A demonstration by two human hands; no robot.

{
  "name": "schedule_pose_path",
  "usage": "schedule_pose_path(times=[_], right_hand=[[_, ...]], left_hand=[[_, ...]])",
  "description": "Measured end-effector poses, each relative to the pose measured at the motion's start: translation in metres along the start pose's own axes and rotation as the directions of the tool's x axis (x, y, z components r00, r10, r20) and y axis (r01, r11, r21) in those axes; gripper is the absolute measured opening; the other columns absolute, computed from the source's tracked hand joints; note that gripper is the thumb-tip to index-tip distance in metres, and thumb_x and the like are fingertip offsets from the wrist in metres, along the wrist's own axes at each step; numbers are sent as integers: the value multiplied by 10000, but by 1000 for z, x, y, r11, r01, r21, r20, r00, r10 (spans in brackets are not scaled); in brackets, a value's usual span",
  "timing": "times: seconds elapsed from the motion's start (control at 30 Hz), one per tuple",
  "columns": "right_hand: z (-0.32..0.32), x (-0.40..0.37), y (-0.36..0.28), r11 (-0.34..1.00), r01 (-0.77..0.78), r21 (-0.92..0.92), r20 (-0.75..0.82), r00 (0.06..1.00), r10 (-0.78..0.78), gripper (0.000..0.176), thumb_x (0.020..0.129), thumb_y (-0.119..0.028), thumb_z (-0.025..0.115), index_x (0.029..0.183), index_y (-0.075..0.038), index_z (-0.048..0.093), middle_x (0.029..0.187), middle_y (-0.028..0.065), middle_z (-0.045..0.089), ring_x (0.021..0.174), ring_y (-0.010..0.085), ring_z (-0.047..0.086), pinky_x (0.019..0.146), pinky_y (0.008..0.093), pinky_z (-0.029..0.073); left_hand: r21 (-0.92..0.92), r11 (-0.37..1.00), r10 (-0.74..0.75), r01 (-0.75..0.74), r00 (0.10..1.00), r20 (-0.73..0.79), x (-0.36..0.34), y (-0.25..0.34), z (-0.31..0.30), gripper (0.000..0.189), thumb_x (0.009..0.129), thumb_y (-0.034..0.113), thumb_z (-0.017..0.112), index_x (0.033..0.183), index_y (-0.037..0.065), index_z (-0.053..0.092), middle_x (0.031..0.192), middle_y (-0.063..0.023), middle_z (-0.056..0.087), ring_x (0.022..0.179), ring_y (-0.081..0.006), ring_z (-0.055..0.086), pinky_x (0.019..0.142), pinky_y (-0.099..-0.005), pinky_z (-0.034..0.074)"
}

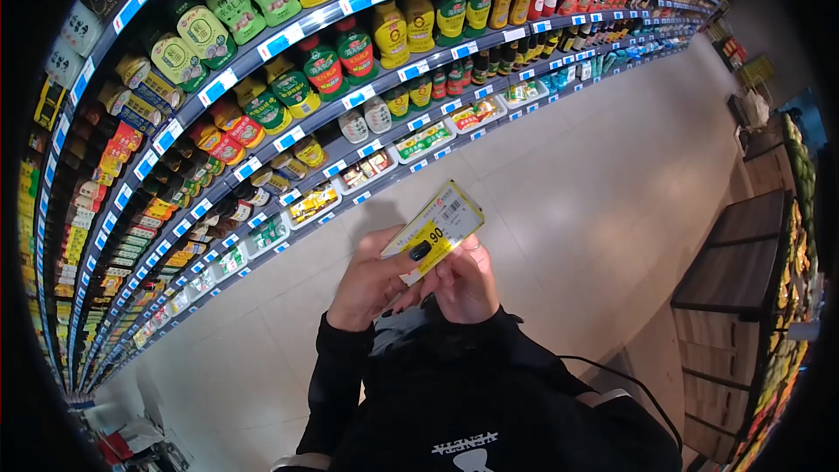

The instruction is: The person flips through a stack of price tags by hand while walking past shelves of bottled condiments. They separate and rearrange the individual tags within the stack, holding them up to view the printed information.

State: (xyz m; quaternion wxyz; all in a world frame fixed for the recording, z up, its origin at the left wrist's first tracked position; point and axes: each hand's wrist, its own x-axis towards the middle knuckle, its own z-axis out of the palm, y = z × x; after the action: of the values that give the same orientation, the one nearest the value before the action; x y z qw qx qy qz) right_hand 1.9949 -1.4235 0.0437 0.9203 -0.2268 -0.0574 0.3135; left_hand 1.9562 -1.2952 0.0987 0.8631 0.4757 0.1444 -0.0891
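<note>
A small stack of yellow-and-white price tags (447, 220) is held in front of my body, tilted up to the right. The top tag bears a barcode and a large printed "90". My left hand (367, 278) is closed on the stack's left side, its dark-nailed thumb pressed across the top tag. On the lower right, my right hand (469, 284) grips the same stack, its fingers partly hidden beneath it. A ring shows on one right-hand finger. How many tags there are cannot be made out.
A long curved-looking shelf (384, 79) of sauce bottles, with blue-and-white price labels along its edges, runs ahead and to the left. Pale tiled floor (559, 183) lies between it and a wooden display stand (725, 297) at right. A black cable (625, 376) loops beside me.
</note>
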Motion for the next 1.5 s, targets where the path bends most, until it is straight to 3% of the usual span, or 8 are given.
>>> schedule_pose_path(times=[0.17,0.3,0.43,0.53,0.63,1.0,1.17,1.5], right_hand=[[0,-4,12,985,-157,65,-23,987,159,95,898,-106,453,943,-29,486,716,77,551,535,128,535,459,218,413],[5,-8,34,976,-207,71,94,975,200,122,890,-54,458,995,-12,502,757,95,573,588,122,547,470,215,416],[18,-10,55,928,-357,106,203,921,332,130,885,-46,463,1004,-3,496,785,116,576,603,135,553,481,232,427],[27,-13,79,863,-494,105,289,846,449,128,878,-11,456,1001,-3,489,791,112,574,614,140,560,479,247,438],[42,-19,97,803,-590,87,294,785,545,108,878,-5,450,981,3,484,782,112,578,599,143,561,482,251,450],[85,-64,176,764,-645,3,294,731,616,57,879,-12,458,930,11,472,761,140,584,577,166,565,489,261,463],[114,-88,229,700,-703,-124,355,627,693,45,872,4,458,913,18,469,773,162,584,595,188,570,486,276,462],[181,-142,349,518,-807,-283,361,411,837,51,864,-13,475,911,-2,462,745,125,572,579,170,554,470,262,438]], left_hand=[[-56,998,13,-15,999,-41,-17,-3,-15,276,803,113,513,985,-90,469,701,-166,560,397,-141,495,318,-196,346],[-236,972,16,-11,1000,19,-45,-17,-39,318,784,85,500,1031,-112,459,733,-197,566,408,-147,488,312,-196,322],[-327,934,105,-140,987,-122,-78,-23,-51,351,756,67,503,1046,-125,455,728,-214,560,389,-165,473,301,-197,306],[-266,932,169,-248,943,-286,-108,-28,-60,331,755,88,520,994,-138,480,736,-220,564,375,-173,474,275,-205,273],[-328,891,217,-314,929,-300,-134,-30,-68,328,756,95,526,970,-149,479,753,-243,561,373,-178,473,271,-207,270],[-427,828,293,-362,930,-221,-231,-51,-134,353,794,95,549,1013,-166,458,760,-253,565,443,-215,527,284,-208,307],[-411,815,349,-409,912,-215,-296,-57,-170,344,798,89,552,1006,-169,459,791,-268,569,487,-249,559,286,-218,335],[-266,729,456,-631,738,-498,-436,-77,-215,357,782,105,582,978,-174,476,774,-269,571,398,-211,511,293,-224,332]])
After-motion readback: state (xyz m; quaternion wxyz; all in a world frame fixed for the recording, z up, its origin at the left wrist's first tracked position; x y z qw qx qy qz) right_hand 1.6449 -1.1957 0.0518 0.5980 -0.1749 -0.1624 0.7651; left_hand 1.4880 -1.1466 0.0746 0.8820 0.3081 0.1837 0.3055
